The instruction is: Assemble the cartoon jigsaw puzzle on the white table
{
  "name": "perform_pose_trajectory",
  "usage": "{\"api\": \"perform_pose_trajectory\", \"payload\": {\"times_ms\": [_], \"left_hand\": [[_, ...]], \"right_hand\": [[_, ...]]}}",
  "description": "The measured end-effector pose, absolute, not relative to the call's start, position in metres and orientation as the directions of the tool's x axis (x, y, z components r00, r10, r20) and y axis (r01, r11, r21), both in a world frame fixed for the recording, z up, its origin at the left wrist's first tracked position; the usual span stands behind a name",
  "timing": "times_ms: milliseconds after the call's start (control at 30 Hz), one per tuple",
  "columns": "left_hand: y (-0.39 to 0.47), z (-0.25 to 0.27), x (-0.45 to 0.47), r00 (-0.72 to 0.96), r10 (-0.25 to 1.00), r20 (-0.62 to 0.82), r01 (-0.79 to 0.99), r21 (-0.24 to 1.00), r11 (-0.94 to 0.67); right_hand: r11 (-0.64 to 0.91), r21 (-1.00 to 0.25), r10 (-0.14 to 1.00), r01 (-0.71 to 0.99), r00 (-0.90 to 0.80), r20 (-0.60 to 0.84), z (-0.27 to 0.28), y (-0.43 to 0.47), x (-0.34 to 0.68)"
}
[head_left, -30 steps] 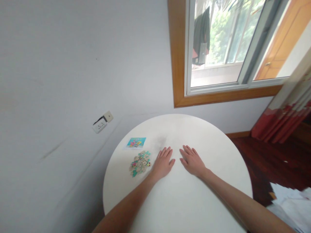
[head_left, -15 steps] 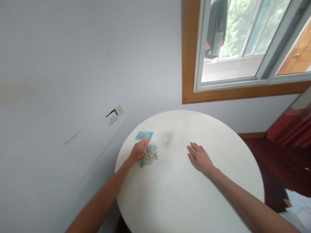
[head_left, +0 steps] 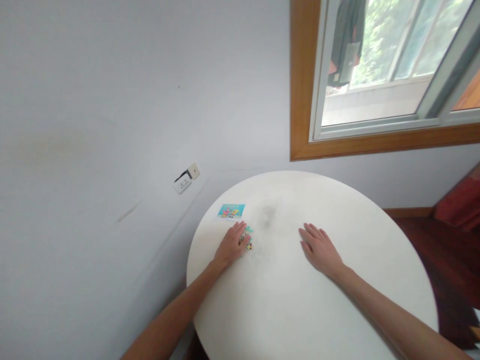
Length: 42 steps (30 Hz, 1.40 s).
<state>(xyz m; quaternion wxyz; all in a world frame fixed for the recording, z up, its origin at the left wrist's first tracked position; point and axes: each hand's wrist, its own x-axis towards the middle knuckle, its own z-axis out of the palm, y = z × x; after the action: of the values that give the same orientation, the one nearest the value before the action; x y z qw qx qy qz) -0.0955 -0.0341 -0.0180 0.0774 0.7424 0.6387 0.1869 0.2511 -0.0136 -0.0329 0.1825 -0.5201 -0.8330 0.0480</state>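
Note:
My left hand point(head_left: 231, 245) lies over a small heap of jigsaw puzzle pieces point(head_left: 248, 232), its fingers stretched out and covering most of them. Teal, pale and a few yellow bits show past its fingertips. Just beyond that hand is a teal picture card point(head_left: 231, 210) with pink and yellow cartoon figures. On the right side of the white round table point(head_left: 277, 300), my right hand point(head_left: 318, 248) rests palm down, fingers extended, with nothing in it.
Behind the table stands a pale wall with a power socket point(head_left: 183, 183). A wood-framed window point(head_left: 300, 100) is at the upper right. At the far right are a red curtain point(head_left: 459, 200) and a dark wooden floor point(head_left: 435, 245).
My left hand has gone from curled fingers at the heap's left edge to lying flat over the pieces. My right hand stays on the table. The whole view has shifted slightly.

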Motion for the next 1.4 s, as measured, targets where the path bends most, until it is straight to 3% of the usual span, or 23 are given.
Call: {"api": "perform_pose_trajectory", "payload": {"times_ms": [300, 433, 533, 633, 700, 833, 933, 1167, 1333, 1400], "left_hand": [[-0.037, -0.01, -0.012, 0.409, 0.896, 0.174, 0.829, 0.34, -0.445], [-0.053, -0.007, 0.028, 0.53, 0.831, 0.169, 0.743, 0.381, -0.551], [-0.044, -0.006, 0.032, 0.519, 0.829, 0.206, 0.703, 0.449, -0.552], [-0.006, -0.002, -0.005, 0.289, 0.912, 0.291, 0.79, 0.466, -0.399], [0.025, 0.004, -0.048, 0.085, 0.943, 0.323, 0.888, 0.404, -0.218], [0.058, 0.016, -0.135, -0.385, 0.901, 0.201, 0.912, 0.234, 0.338], [0.058, 0.022, -0.166, -0.457, 0.879, 0.14, 0.878, 0.229, 0.42], [0.059, 0.024, -0.155, -0.262, 0.957, 0.127, 0.882, 0.435, 0.183], [0.045, 0.023, -0.089, -0.136, 0.959, 0.249, 0.826, 0.563, -0.029], [0.033, 0.026, -0.053, -0.101, 0.919, 0.381, 0.691, 0.691, -0.21]], "right_hand": [[0.436, -0.334, 0.899, 0.836, -0.386, 0.206, -0.027, -0.013, 0.252], [0.432, -0.367, 0.901, 0.824, -0.375, 0.22, -0.025, -0.013, 0.254], [0.427, -0.4, 0.903, 0.811, -0.364, 0.227, -0.025, -0.013, 0.255], [0.418, -0.429, 0.908, 0.8, -0.351, 0.23, -0.025, -0.012, 0.256], [0.418, -0.438, 0.908, 0.796, -0.348, 0.233, -0.025, -0.012, 0.256], [0.415, -0.436, 0.909, 0.798, -0.343, 0.237, -0.026, -0.012, 0.256], [0.418, -0.425, 0.908, 0.803, -0.35, 0.232, -0.026, -0.012, 0.255], [0.422, -0.448, 0.906, 0.788, -0.344, 0.247, -0.024, -0.01, 0.256], [0.367, -0.705, 0.93, 0.607, -0.214, 0.3, -0.024, -0.004, 0.255], [0.301, -0.842, 0.953, 0.447, -0.117, 0.279, -0.022, -0.001, 0.254]]}}
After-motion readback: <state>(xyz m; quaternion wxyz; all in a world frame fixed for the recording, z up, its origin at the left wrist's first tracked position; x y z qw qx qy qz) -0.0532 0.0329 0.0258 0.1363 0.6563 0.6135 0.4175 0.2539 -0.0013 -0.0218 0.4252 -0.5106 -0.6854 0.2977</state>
